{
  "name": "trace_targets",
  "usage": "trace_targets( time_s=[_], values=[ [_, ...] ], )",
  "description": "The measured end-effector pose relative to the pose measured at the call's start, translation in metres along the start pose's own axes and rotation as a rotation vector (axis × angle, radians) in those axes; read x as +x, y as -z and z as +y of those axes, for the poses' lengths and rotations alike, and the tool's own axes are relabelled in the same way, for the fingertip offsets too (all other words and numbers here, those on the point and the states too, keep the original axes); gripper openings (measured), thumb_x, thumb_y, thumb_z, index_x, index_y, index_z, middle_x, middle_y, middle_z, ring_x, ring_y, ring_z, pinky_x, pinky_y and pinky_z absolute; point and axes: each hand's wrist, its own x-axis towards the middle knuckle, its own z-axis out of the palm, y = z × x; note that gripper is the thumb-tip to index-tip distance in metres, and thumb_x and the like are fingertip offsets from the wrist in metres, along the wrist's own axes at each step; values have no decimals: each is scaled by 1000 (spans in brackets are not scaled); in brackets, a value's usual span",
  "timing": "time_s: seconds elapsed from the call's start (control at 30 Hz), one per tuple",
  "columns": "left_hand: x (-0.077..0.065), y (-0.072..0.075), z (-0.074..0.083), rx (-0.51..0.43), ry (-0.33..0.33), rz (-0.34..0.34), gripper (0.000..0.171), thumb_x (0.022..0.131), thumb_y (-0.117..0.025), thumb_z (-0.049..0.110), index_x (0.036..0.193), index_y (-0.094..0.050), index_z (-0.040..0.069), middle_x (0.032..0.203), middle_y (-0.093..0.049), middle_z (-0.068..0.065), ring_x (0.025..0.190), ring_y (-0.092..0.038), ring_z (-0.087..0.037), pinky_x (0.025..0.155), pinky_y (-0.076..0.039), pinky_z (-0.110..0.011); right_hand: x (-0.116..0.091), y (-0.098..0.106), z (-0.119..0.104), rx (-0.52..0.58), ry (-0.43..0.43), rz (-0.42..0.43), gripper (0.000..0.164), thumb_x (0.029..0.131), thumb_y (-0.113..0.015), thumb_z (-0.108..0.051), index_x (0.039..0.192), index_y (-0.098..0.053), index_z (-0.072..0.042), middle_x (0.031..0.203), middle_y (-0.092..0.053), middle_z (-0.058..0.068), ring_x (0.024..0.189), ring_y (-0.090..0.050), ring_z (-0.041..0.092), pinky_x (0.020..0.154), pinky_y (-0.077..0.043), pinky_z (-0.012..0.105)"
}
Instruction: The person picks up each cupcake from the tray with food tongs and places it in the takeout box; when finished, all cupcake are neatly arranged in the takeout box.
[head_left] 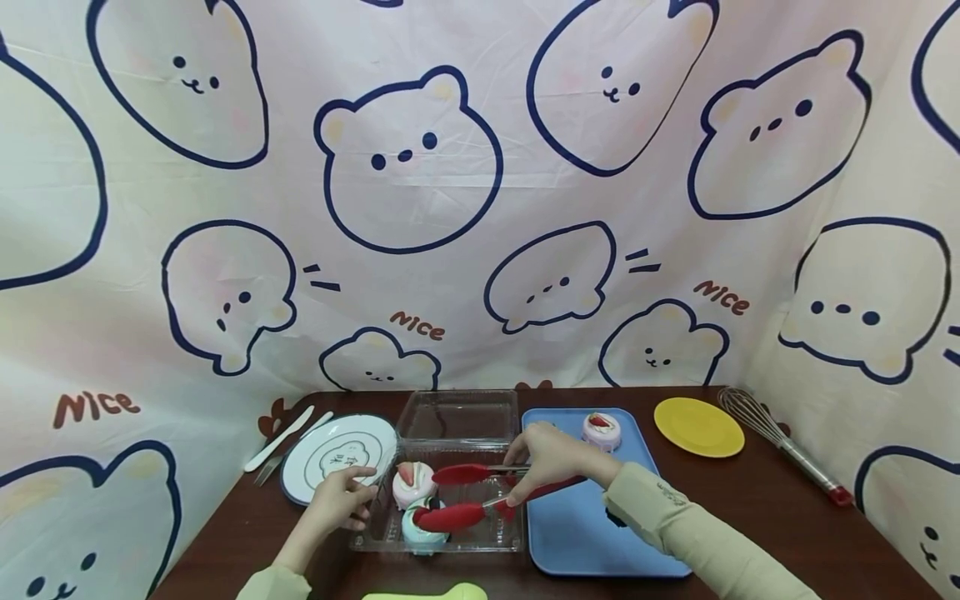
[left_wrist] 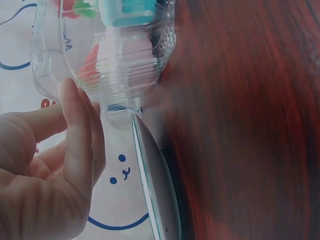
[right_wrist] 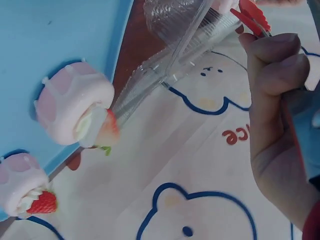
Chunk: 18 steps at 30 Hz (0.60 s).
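Behind the clear box [head_left: 480, 546], red "Nice" [head_left: 97, 406] repeats across the printed cloth [head_left: 450, 292]; print on the white plate [head_left: 306, 458], left of the box, is too small to read. In front of the box, a yellow-green thing [head_left: 431, 594] is cut off by the frame. Inside the box, red tongs [head_left: 459, 517], grasped by the right hand [head_left: 551, 458], partly cover a blue cake [head_left: 423, 540] beside a pink cake [head_left: 409, 495]; tip contact cannot be told. The left hand [head_left: 341, 502], fingers loosely bent and gripping nothing, is at the box's left rim
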Motion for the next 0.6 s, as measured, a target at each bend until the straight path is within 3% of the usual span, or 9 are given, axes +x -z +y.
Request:
trace_targets(
  time_s=[0.27,0.47,0.6],
  values=[
    [2,-1,0,-1,-5,-2,38,85,-58,4,121,-52,-5,74,-58,-8,53,-55,-15,46,-53,-32,-26,25,33,120,17,83,51,65,-77,-44,101,-69,-10,90,-68,-1,83,-62,13,71,-51,32],
    [2,-1,-2,-4,4,-4,38,85,-57,4,121,-51,-5,75,-58,-9,52,-55,-15,46,-53,-32,-55,45,61,164,-134,250,54,64,-78,-45,105,-67,-11,94,-66,1,82,-58,18,66,-52,30],
    [0,0,-1,-10,3,0,38,85,-57,3,121,-51,-5,75,-58,-9,53,-55,-15,46,-53,-33,-77,54,75,158,-243,318,58,63,-78,-46,106,-66,-10,98,-65,3,83,-54,20,66,-52,30]
  ],
)
